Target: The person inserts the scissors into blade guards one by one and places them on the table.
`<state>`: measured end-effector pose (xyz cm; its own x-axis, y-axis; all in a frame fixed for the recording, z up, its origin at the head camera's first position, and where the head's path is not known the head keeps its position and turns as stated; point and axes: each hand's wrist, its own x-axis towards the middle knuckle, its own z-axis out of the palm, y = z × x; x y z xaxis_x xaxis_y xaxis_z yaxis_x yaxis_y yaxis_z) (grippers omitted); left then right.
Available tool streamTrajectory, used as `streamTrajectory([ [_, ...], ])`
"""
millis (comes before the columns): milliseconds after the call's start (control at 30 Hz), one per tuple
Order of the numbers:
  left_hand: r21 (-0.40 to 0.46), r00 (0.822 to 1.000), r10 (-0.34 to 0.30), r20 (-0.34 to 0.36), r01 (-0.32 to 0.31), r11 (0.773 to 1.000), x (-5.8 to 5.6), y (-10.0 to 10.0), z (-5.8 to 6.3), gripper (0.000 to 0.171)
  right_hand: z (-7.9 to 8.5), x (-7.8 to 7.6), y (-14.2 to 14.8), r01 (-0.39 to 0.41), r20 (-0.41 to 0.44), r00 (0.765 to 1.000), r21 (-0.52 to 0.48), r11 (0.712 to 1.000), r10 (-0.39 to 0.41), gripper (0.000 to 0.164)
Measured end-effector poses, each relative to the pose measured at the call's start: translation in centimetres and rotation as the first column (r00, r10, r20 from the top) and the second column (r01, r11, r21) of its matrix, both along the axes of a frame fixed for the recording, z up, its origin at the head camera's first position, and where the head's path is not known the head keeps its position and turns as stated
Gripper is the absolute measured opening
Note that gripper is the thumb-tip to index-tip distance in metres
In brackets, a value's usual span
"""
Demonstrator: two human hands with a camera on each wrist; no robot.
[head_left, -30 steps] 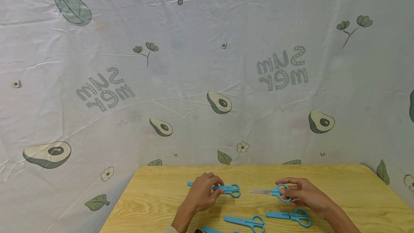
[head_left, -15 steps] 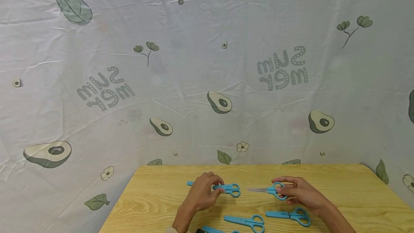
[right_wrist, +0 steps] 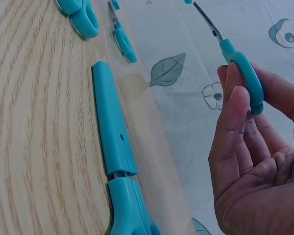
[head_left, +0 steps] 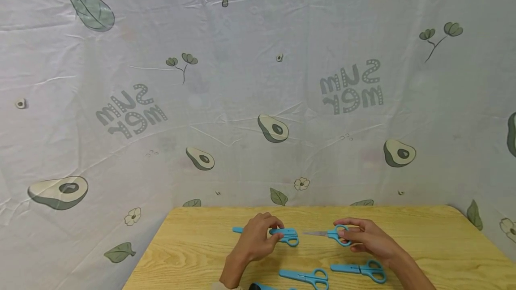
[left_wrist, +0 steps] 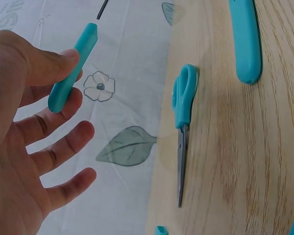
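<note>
My left hand [head_left: 258,238] pinches a blue blade cover [left_wrist: 74,68] between thumb and fingers above the table; its other fingers are spread. My right hand [head_left: 368,238] grips a pair of scissors [right_wrist: 245,73] by the blue handle loops, bare blades pointing left toward the cover. The blade tip and the cover are a short distance apart. On the table below the left hand lies another pair of scissors [left_wrist: 183,103] with bare blades; in the head view the hand partly hides it. A second blue cover [head_left: 237,229] pokes out left of that hand.
Closer to me on the wooden table [head_left: 193,254] lie covered blue scissors [head_left: 308,276] and, to their right, another covered pair [head_left: 360,270]. One more blue piece [head_left: 264,286] is cut off by the bottom edge. A patterned sheet [head_left: 242,79] hangs behind.
My right hand has moved left with the scissors, bringing the blade tip closer to the cover. The left hand has shifted slightly right with the cover.
</note>
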<state>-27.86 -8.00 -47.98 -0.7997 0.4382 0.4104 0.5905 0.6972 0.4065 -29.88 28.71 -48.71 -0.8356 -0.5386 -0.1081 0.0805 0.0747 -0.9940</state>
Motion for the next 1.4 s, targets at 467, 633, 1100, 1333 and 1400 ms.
streamTrajectory([
  [467, -0.003, 1.0, 0.001, 0.019, -0.001, 1.0, 0.0, 0.5, 0.3, 0.01, -0.2, -0.1, -0.4, -0.008, -0.013, 1.0, -0.006, 1.0, 0.008, 0.041],
  [633, -0.002, 0.999, -0.003, 0.033, 0.003, 1.0, 0.0, 0.6, 0.3, 0.012, -0.3, -0.1, -0.4, -0.01, 0.002, 1.0, -0.02, 1.0, 0.01, 0.038],
  [1100, 0.011, 0.999, -0.02, 0.04, 0.02, 1.0, -0.2, 0.8, 0.2, 0.013, -0.3, -0.2, -0.9, -0.012, 0.016, 1.0, -0.023, 1.0, 0.013, 0.039],
  [1333, 0.006, 0.999, -0.033, 0.031, 0.033, 0.999, -0.3, 1.0, 0.5, 0.012, -0.2, -0.5, -1.3, -0.013, 0.004, 1.0, -0.017, 1.0, 0.013, 0.039],
  [1400, 0.003, 0.999, -0.031, 0.035, 0.031, 1.0, -0.3, 1.1, 0.5, 0.012, -0.2, -0.5, -1.4, -0.016, 0.004, 1.0, -0.018, 1.0, 0.016, 0.04],
])
